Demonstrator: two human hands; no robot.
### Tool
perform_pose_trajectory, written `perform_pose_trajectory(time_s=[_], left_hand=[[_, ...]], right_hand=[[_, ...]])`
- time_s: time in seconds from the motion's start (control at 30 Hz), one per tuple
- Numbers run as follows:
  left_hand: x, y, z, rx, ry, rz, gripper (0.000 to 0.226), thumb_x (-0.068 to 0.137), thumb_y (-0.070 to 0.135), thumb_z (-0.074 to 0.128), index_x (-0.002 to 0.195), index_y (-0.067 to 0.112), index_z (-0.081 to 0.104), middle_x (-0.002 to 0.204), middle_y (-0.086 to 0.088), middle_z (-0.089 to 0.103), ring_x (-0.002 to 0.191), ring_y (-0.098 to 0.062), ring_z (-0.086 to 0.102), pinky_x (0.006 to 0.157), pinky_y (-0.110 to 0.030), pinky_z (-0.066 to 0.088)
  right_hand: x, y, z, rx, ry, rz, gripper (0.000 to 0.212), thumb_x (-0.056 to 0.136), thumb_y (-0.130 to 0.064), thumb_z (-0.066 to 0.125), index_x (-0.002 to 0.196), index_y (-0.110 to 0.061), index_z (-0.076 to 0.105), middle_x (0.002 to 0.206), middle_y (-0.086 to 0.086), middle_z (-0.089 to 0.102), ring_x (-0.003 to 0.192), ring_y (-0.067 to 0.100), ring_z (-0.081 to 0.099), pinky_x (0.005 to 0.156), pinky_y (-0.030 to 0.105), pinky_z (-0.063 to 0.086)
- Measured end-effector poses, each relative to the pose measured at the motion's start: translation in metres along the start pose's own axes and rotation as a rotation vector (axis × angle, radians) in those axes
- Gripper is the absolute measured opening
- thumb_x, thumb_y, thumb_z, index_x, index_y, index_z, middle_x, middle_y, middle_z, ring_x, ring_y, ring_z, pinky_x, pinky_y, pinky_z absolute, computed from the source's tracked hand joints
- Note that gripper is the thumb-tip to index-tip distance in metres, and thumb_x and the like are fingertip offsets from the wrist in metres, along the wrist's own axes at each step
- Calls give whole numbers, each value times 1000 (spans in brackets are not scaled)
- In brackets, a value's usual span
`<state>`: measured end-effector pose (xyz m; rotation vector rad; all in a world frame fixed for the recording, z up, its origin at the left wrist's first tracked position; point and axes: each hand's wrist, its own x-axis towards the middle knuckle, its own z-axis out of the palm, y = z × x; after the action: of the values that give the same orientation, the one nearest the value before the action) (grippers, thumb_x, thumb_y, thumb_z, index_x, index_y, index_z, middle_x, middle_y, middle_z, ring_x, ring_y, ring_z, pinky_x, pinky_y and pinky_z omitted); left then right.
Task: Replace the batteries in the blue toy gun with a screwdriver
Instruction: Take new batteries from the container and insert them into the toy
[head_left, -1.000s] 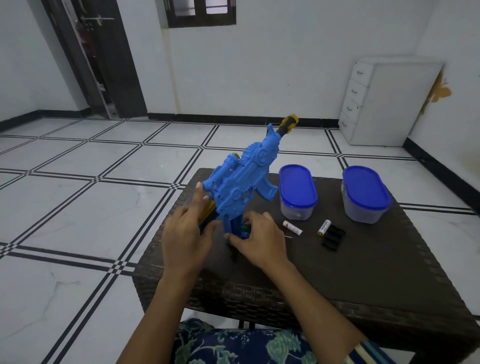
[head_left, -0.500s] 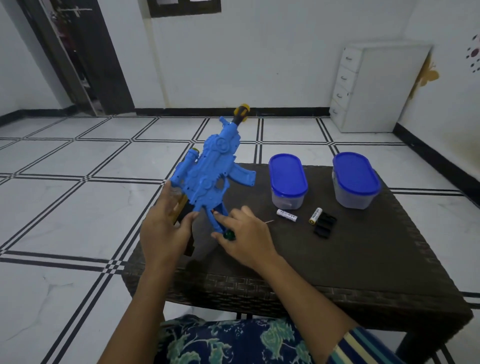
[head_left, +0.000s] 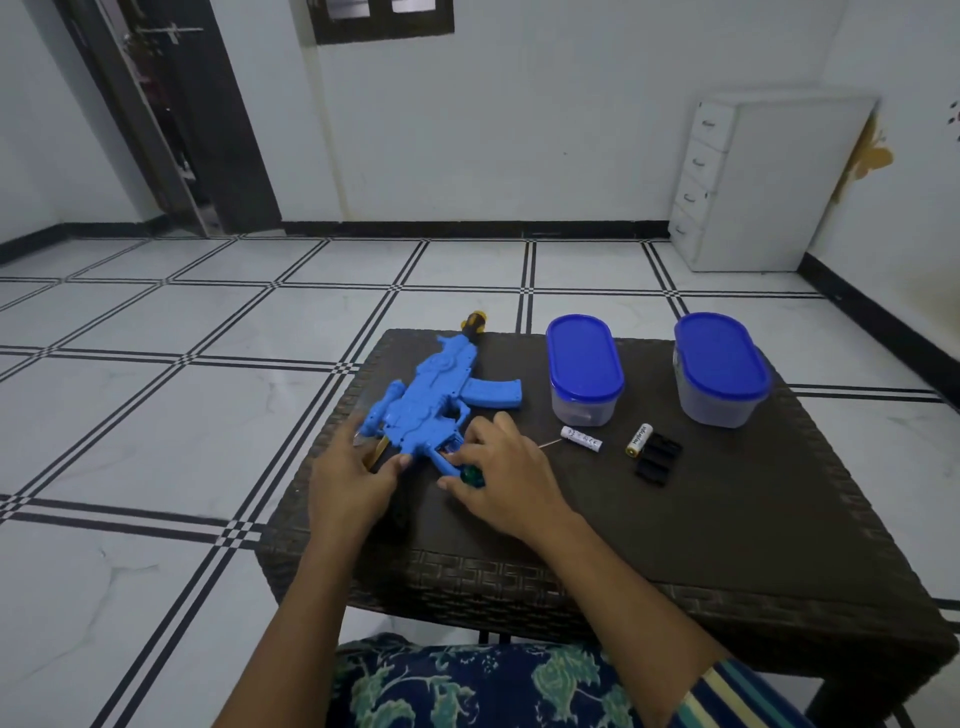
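The blue toy gun (head_left: 431, 400) lies flat on the dark table (head_left: 727, 519). Your left hand (head_left: 350, 480) holds the gun's back end, thumb pressed on its blue side, and your right hand (head_left: 506, 483) is by the gun's handle, fingers curled round the green screwdriver (head_left: 472, 474). A white battery (head_left: 582, 437) and a gold battery (head_left: 639, 439) lie to the right of the gun.

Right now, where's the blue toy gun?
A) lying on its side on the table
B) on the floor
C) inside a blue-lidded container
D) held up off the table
A: the blue toy gun lies on its side on the wicker table, left hand on its rear end, right hand, with the screwdriver, at its grip.
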<state>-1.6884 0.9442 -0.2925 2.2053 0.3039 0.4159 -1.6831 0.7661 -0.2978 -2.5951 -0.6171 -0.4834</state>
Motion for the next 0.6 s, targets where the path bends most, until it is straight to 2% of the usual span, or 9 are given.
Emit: perform_pose_trajectory(time_s=[0.13, 0.3, 0.37, 0.47, 0.53, 0.6], left_hand=[[-1, 0, -1, 8, -7, -11, 76, 72, 32, 81, 138, 20, 45, 119, -12, 66, 113, -29, 58, 91, -38, 46], [-10, 10, -2, 109, -20, 35, 70, 81, 34, 72, 142, 28, 38, 123, -6, 63, 117, -28, 54, 87, -37, 44], [-9, 10, -1, 198, -19, 12, 67, 83, 39, 67, 141, 32, 34, 127, -1, 60, 121, -26, 51, 93, -42, 39], [-5, 6, 0, 347, -36, -29, 65, 83, 46, 62, 139, 37, 31, 127, 7, 60, 123, -22, 50, 101, -58, 28], [-4, 5, 2, 339, -54, -36, 62, 84, 45, 61, 138, 40, 31, 126, 7, 60, 123, -21, 49, 101, -64, 26], [-4, 5, 4, 316, -67, -51, 61, 85, 43, 61, 138, 41, 31, 125, 7, 61, 124, -21, 48, 102, -66, 24]], right_hand=[[0, -2, -3, -6, 0, 9, 32, 81, -47, 70, 84, -16, 66, 94, -5, 50, 92, 18, 43, 66, 36, 43], [-1, 3, -10, 4, -33, 13, 37, 81, -55, 66, 80, -18, 65, 91, -11, 41, 90, 11, 36, 70, 36, 45], [-2, 5, -10, 11, -35, 13, 40, 79, -59, 66, 89, -21, 68, 94, -9, 44, 92, 12, 38, 71, 35, 45], [-3, 7, -11, 2, -135, 20, 55, 81, -64, 60, 125, -31, 63, 105, -7, 43, 99, 13, 38, 79, 34, 44], [-2, 8, -11, -22, -204, 12, 54, 84, -61, 59, 131, -33, 59, 111, -5, 40, 102, 14, 34, 83, 35, 43], [-1, 8, -12, -21, -199, 5, 50, 83, -58, 63, 125, -30, 65, 115, -5, 41, 103, 14, 33, 83, 33, 41]])
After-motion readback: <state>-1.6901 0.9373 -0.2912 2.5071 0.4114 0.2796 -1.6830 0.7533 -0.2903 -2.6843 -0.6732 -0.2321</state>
